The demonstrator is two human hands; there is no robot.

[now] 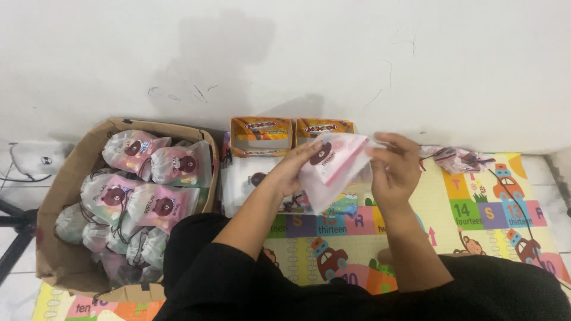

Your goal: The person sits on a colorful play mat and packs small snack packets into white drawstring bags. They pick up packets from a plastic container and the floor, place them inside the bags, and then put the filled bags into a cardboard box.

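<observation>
A person seated on a colourful play mat [476, 208] holds a translucent drawstring pouch [333, 169] up between both hands, roughly at the middle of the scene and above the mat. The left hand [291, 169] grips the pouch's left edge, fingers closed on the fabric beside its dark round bear-face print; the right hand [392, 169] pinches the right edge near the top, thumb and fingers pressed together on it. Just beyond the pouch, two open orange cartons [291, 134] sit side by side against the white wall [297, 53], leaving little room on the far side. To the left, a cardboard box [65, 196] stands packed with filled pouches [154, 190] of the same kind, its right wall close to the left forearm. A flat stack of empty pouches [250, 178] lies between the box and the hands. To the far right, a crumpled pouch [458, 159] rests at the mat's far edge, with bare mat open near the right arm. A black stand leg [15, 235] shows at the left edge.
</observation>
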